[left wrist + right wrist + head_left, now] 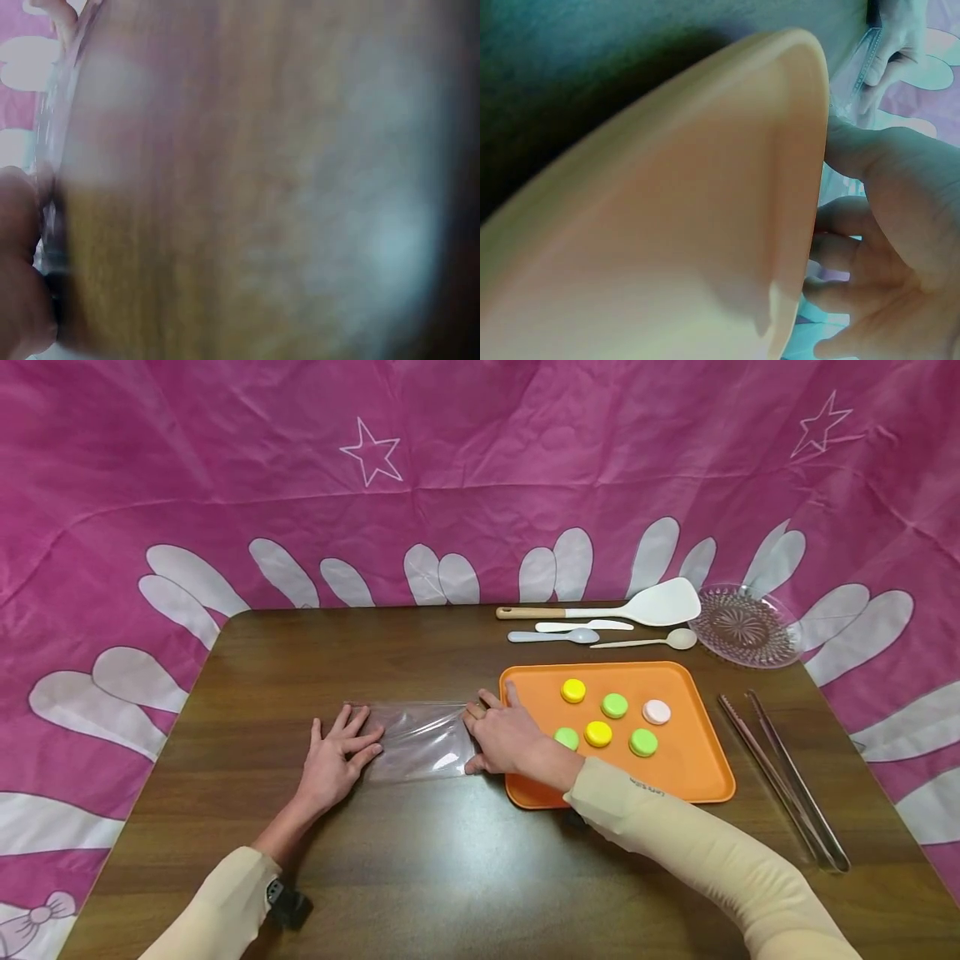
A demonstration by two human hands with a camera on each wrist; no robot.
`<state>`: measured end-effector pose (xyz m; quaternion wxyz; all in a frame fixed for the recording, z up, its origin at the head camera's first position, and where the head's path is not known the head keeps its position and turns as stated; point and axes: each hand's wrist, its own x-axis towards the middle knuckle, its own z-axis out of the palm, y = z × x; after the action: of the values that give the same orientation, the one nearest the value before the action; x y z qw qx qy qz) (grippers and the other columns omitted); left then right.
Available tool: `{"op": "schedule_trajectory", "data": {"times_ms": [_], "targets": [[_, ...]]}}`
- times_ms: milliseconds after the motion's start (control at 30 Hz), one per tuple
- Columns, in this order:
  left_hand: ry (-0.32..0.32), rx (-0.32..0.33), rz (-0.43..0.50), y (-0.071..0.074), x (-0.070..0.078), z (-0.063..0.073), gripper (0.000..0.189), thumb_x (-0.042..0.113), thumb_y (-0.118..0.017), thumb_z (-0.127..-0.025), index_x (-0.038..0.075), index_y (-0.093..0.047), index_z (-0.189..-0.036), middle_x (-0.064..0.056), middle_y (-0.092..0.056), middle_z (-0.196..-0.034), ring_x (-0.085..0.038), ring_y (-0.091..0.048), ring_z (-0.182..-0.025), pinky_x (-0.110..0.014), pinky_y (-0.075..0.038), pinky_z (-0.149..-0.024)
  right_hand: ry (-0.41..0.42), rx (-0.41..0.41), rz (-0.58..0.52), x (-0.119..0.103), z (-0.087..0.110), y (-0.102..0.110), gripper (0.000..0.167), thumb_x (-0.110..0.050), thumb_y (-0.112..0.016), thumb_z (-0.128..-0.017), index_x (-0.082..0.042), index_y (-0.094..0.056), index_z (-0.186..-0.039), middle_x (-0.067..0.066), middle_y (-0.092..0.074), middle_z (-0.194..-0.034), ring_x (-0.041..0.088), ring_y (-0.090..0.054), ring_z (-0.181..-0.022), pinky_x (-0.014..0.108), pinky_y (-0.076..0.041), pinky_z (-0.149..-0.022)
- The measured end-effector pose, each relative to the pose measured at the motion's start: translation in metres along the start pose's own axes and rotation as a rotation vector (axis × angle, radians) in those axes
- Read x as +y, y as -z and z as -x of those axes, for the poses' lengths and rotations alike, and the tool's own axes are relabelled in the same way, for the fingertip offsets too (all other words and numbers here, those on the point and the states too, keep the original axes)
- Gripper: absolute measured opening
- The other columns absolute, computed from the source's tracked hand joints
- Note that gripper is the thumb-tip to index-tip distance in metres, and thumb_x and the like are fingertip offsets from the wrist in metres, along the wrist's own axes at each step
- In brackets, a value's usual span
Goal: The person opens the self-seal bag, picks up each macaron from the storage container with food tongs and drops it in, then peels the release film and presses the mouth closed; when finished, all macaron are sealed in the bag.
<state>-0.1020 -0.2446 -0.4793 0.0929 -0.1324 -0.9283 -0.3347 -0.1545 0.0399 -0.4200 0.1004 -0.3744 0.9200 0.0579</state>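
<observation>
A clear, shiny plastic bag lies flat on the brown wooden table in the head view. On its left end rests my left hand, fingers spread and fairly straight. My right hand touches the bag's right end with its fingers extended, the wrist passing over the left side of an orange tray. Yellow, green and pale pink macarons lie on the tray, among them a yellow macaron. In the right wrist view the tray's rim partly hides my right fingers.
Behind the tray lie a white spatula, a white knife, a pale grey spoon and a cream spoon. A clear patterned plate stands at the back right corner. Metal tongs lie right of the tray.
</observation>
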Motion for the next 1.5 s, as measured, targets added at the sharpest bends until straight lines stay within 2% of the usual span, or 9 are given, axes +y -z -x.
{"op": "schedule_trajectory", "data": {"times_ms": [300,667,867,1033,1100,1200,1367,1433,1500], "targets": [[-0.069,0.116,0.084,-0.004,-0.001,0.002,0.022,-0.006,-0.08,-0.078,0.001,-0.079,-0.099,-0.024,-0.062,-0.127,-0.052,-0.04,-0.134,-0.079,-0.002,-0.104,-0.006,-0.018,-0.003,0.001,0.0,0.001,0.085,-0.063,-0.069,-0.085,-0.009,-0.05,-0.147,0.007,-0.046,-0.152,0.033,-0.03,-0.146,0.065,-0.011,-0.115],[0.004,0.187,0.267,0.0,-0.003,0.002,0.016,-0.01,-0.074,-0.083,-0.005,-0.077,-0.098,-0.026,-0.062,-0.125,-0.051,-0.042,-0.132,-0.073,0.001,-0.11,0.006,-0.034,-0.008,0.0,-0.001,0.004,0.085,-0.065,-0.067,-0.085,-0.009,-0.05,-0.147,0.007,-0.044,-0.153,0.03,-0.025,-0.148,0.063,-0.009,-0.116],[0.014,0.195,0.288,0.002,-0.003,0.002,0.016,-0.01,-0.074,-0.084,-0.005,-0.077,-0.099,-0.026,-0.06,-0.128,-0.05,-0.042,-0.132,-0.072,0.001,-0.11,0.054,0.092,-0.052,0.011,0.016,0.014,0.07,-0.051,-0.067,-0.092,-0.007,-0.053,-0.145,0.011,-0.047,-0.151,0.032,-0.034,-0.144,0.06,-0.017,-0.116],[0.006,0.202,0.302,0.001,-0.002,0.002,0.017,-0.01,-0.073,-0.084,-0.005,-0.077,-0.101,-0.026,-0.058,-0.131,-0.05,-0.043,-0.132,-0.072,0.001,-0.11,0.041,0.392,-0.176,0.047,0.066,0.02,0.055,-0.034,-0.071,-0.093,0.001,-0.06,-0.135,0.018,-0.06,-0.136,0.033,-0.058,-0.124,0.056,-0.042,-0.103],[-0.007,0.208,0.305,0.0,-0.002,0.001,0.017,-0.01,-0.073,-0.084,-0.005,-0.077,-0.101,-0.025,-0.058,-0.132,-0.05,-0.043,-0.132,-0.073,0.001,-0.109,-0.025,0.494,-0.235,0.069,0.094,0.017,0.05,-0.029,-0.073,-0.092,0.002,-0.064,-0.13,0.017,-0.07,-0.115,0.032,-0.069,-0.101,0.05,-0.054,-0.085],[-0.022,0.218,0.317,-0.001,-0.002,0.001,0.018,-0.01,-0.074,-0.084,-0.005,-0.077,-0.101,-0.025,-0.057,-0.132,-0.05,-0.043,-0.131,-0.073,0.001,-0.109,-0.178,0.591,-0.279,0.104,0.14,0.008,0.045,-0.024,-0.077,-0.088,0.002,-0.067,-0.124,0.018,-0.073,-0.098,0.033,-0.068,-0.074,0.05,-0.055,-0.061],[-0.045,0.235,0.329,-0.001,0.0,0.002,0.019,-0.014,-0.073,-0.082,-0.006,-0.077,-0.099,-0.026,-0.056,-0.133,-0.052,-0.043,-0.131,-0.074,0.001,-0.108,-0.467,0.644,-0.269,0.159,0.218,-0.017,0.035,-0.015,-0.074,-0.086,0.003,-0.067,-0.116,0.022,-0.071,-0.094,0.041,-0.066,-0.073,0.061,-0.049,-0.06],[-0.05,0.242,0.335,0.0,0.005,0.002,0.02,-0.017,-0.073,-0.081,-0.009,-0.076,-0.099,-0.029,-0.055,-0.132,-0.054,-0.042,-0.13,-0.075,0.001,-0.107,-0.572,0.612,-0.283,0.175,0.246,-0.028,0.038,-0.015,-0.071,-0.087,0.007,-0.063,-0.116,0.028,-0.067,-0.098,0.047,-0.063,-0.081,0.065,-0.047,-0.066],[-0.051,0.239,0.343,0.003,0.014,0.002,0.02,-0.02,-0.071,-0.08,-0.012,-0.074,-0.098,-0.033,-0.054,-0.131,-0.058,-0.041,-0.128,-0.077,0.001,-0.106,-0.675,0.51,-0.32,0.186,0.269,-0.039,0.05,-0.023,-0.071,-0.089,0.013,-0.056,-0.121,0.037,-0.058,-0.109,0.056,-0.056,-0.091,0.07,-0.044,-0.073]]}}
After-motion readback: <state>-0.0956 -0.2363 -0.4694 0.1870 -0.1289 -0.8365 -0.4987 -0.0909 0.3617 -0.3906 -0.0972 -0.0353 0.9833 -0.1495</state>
